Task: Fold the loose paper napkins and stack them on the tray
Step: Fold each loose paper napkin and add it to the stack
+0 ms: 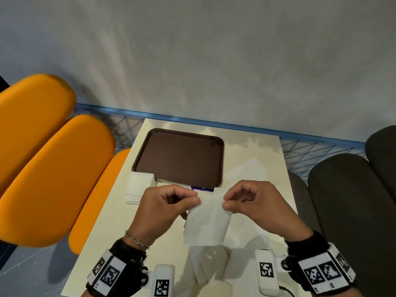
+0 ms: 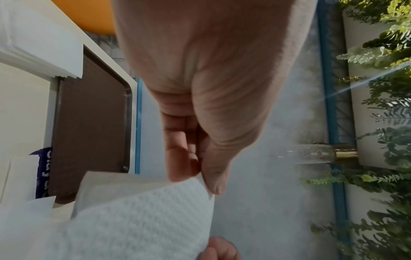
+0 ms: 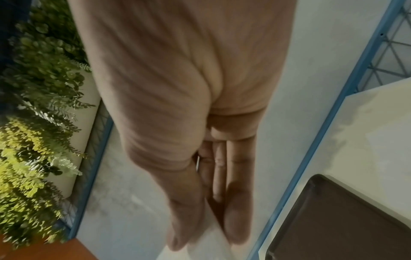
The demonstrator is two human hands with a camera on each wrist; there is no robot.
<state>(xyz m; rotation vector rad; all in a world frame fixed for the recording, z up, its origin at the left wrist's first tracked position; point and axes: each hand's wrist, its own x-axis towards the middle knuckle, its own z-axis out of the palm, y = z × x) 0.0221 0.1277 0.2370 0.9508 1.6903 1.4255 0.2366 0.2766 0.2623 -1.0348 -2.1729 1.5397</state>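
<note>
The left hand (image 1: pixel 165 209) and right hand (image 1: pixel 255 203) pinch 1 paper napkin (image 1: pixel 206 224) between them; beyond the hands lies the brown tray (image 1: pixel 180 156).

1. The cream rectangular table (image 1: pixel 252 151) stands against the grey wall (image 1: pixel 214 50), with a blue wire-mesh rail (image 1: pixel 310 136) running between them.
2. The brown plastic tray (image 1: pixel 180 155) lies on the table's far left part.
3. A pile of white paper napkins (image 1: pixel 139 185) sits on the table at the tray's near left corner, touching it.
4. A purple packet (image 1: pixel 202 189) lies just before the tray's near edge.
5. The left hand (image 1: pixel 165 209) and right hand (image 1: pixel 255 204) hold a white folded paper napkin (image 1: pixel 206 224) above the table, before the tray, one at each upper corner.
6. More loose white napkins (image 1: pixel 205 266) lie on the table's near edge, under the held one.
7. Orange padded seats (image 1: pixel 47 168) stand left of the table; dark grey padded seats (image 1: pixel 351 200) stand right.
</note>
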